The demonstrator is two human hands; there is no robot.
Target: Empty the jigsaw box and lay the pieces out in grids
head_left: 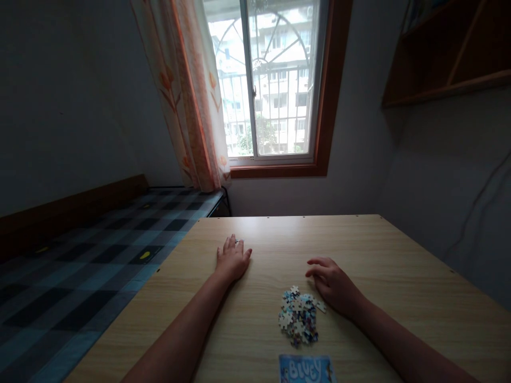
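Toward the far left of the wooden table (339,239), my left hand (232,260) lies with its fingers spread. Small jigsaw pieces (238,242) show just past its fingertips, partly hidden by them. My right hand (329,282) rests loosely bent beside the pile of jigsaw pieces (298,316), with a gap between its fingers and nothing visible in them. The pile is a loose heap, some pieces pale side up and others coloured. Nearer to me is a blue box or card (306,368) lettered "BLUEY", cut off by the bottom of the view.
A bed with a checked cover (107,255) runs along the table's left side. Behind the table are a window (279,96) and a flowered curtain (187,101). A wooden wall shelf (447,80) hangs at the upper right.
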